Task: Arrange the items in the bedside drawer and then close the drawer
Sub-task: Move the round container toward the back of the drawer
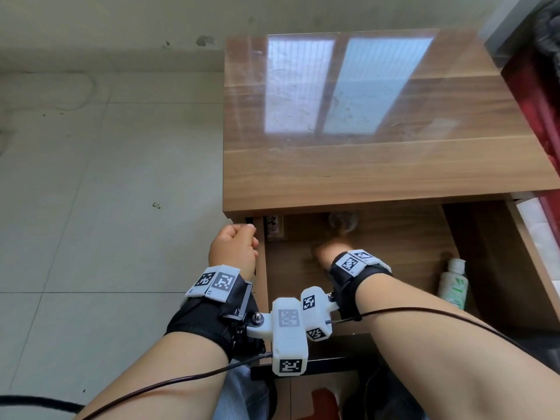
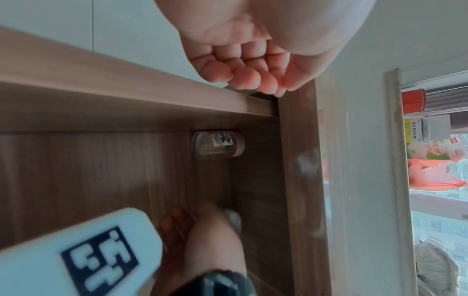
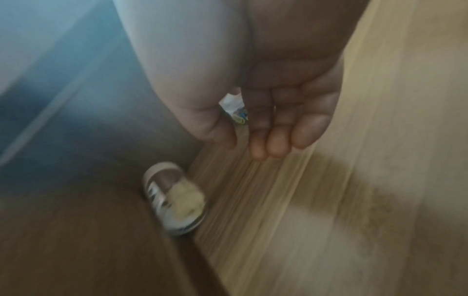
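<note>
The wooden drawer (image 1: 394, 253) of the bedside table stands pulled out. My left hand (image 1: 236, 241) (image 2: 253, 80) is curled into a loose fist and rests against the top of the drawer's left side wall (image 2: 126, 80), with nothing seen in it. Blurred inside the drawer, my right hand (image 1: 330, 248) (image 3: 268, 144) has relaxed, nearly straight fingers and holds nothing. A toothpick jar (image 1: 274, 225) (image 2: 217, 145) (image 3: 174, 200) lies on its side in the back left corner. Just beyond the right fingers sits a small clear round item (image 1: 344, 221). A white and green bottle (image 1: 453, 283) lies at the right.
The glossy tabletop (image 1: 363, 116) overhangs the back of the drawer. Pale floor tiles (image 1: 91, 207) lie to the left, and a red bed edge (image 1: 539, 116) runs along the right. The drawer's dark front (image 1: 333, 365) is near my forearms.
</note>
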A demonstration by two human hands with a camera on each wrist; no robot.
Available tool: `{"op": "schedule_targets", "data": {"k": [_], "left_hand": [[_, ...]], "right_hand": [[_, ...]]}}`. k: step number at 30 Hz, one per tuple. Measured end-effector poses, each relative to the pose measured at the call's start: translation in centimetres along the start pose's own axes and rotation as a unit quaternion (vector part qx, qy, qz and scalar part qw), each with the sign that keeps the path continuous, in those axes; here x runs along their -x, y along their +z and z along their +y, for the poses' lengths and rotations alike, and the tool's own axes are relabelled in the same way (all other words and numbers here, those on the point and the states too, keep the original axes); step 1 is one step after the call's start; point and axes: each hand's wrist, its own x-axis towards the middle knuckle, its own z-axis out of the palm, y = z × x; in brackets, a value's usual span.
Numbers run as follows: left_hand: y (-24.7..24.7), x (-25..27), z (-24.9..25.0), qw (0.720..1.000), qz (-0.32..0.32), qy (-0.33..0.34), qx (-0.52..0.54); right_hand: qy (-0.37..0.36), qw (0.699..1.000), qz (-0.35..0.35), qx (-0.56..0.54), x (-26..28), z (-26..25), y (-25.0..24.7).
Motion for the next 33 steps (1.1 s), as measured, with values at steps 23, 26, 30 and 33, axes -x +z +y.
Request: {"op": "schedule_targets", "data": {"k": [23,26,30,33], "left_hand": [[-0.4,1.3,1.2,1.000,-0.007,0.017,0.020],[0.2,2.1,1.4,0.999,-0.011,0.027,0.020],[1.0,3.1,1.5,0.999,-0.020,0.036,0.011],[1.7,3.4,1.7,0.999,-0.025,0.045,0.000]], "right_hand": [[0.023,0.985,0.010,0.168,1.8,0.9,-2.1],[0.057,0.981,0.034,0.183,0.6,4.4,-3.1],[0.150,0.976,0.118,0.105,-0.9,8.7,-4.1],[0.194,0.959,0.071,0.195,-0.2,11.7,-5.5]]}}
